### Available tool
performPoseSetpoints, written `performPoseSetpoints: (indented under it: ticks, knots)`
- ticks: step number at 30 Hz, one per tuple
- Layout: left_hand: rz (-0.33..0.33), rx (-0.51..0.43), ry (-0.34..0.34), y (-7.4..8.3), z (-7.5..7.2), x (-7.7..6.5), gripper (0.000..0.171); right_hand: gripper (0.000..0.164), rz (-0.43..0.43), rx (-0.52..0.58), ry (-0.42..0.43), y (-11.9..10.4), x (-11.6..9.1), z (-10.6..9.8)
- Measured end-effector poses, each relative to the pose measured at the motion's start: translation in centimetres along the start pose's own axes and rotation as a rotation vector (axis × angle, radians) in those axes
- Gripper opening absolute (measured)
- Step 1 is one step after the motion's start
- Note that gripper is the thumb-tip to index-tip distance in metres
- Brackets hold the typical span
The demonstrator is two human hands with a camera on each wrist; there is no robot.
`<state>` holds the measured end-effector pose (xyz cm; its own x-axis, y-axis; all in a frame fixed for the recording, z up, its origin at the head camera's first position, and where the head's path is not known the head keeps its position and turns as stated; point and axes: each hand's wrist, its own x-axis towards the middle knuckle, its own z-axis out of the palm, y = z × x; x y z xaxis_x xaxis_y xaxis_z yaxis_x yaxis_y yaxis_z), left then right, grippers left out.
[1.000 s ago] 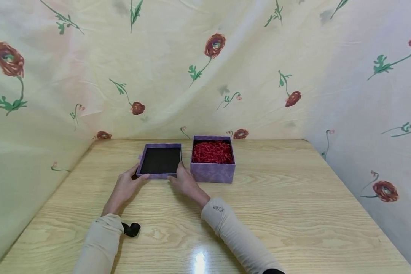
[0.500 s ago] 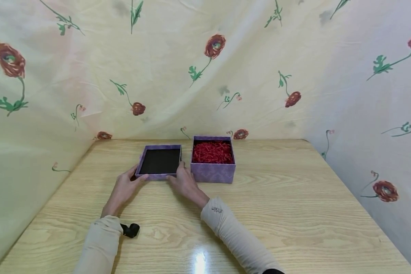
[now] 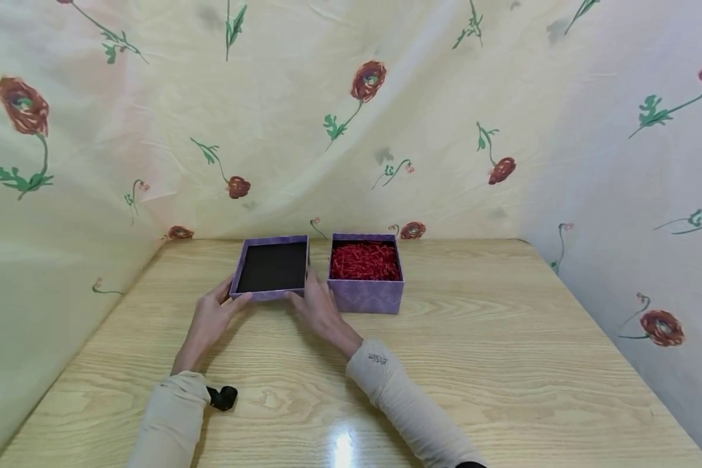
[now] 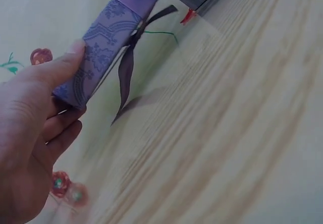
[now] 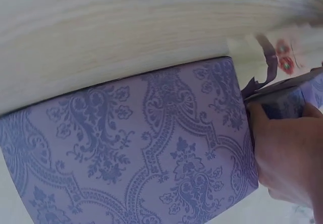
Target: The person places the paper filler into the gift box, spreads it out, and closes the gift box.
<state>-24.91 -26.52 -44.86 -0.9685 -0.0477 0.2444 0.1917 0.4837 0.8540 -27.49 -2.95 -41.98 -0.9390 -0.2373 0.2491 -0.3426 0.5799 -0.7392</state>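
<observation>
A shallow purple box lid [image 3: 272,268] with a black inside lies hollow side up between both hands, above the table. My left hand [image 3: 207,322] grips its near left corner, thumb on the patterned front side in the left wrist view. A dark ribbon bow [image 4: 126,70] hangs beneath the lid. My right hand [image 3: 322,312] holds the near right corner, its fingers along the right side. Close beside that hand stands the deeper purple box [image 3: 365,297], filled with red shredded paper [image 3: 364,261]. Its patterned wall fills much of the right wrist view.
The wooden table [image 3: 503,351] reaches back to a flower-printed cloth [image 3: 281,117], which also hangs along both sides. A black device [image 3: 222,397] sits at my left wrist, by the sleeve cuff.
The lid has risen off the table and moved slightly away from me, with both hands keeping hold of it. The box with red paper stays in place.
</observation>
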Motion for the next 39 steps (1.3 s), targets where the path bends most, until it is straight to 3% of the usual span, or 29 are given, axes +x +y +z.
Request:
performPoseSetpoints:
  ticks: [16, 22, 31, 39]
  knots:
    - [0.048, -0.027, 0.1, 2.7, -0.2, 0.0, 0.07, 0.074, -0.096, 0.054, 0.055, -1.3, -0.5, -2.2]
    - [0.053, -0.018, 0.096, 3.9, -0.4, 0.1, 0.072, 0.069, -0.143, 0.034, 0.138, -1.4, -0.6, -3.0]
    - [0.08, -0.039, 0.102, 5.4, 0.1, 0.5, 0.069, 0.062, -0.179, 0.063, 0.163, -1.2, -0.7, -4.4]
    - [0.093, -0.05, 0.093, 6.8, 1.0, 1.3, 0.071, 0.068, -0.142, 0.048, 0.169, -1.0, -0.6, -6.3]
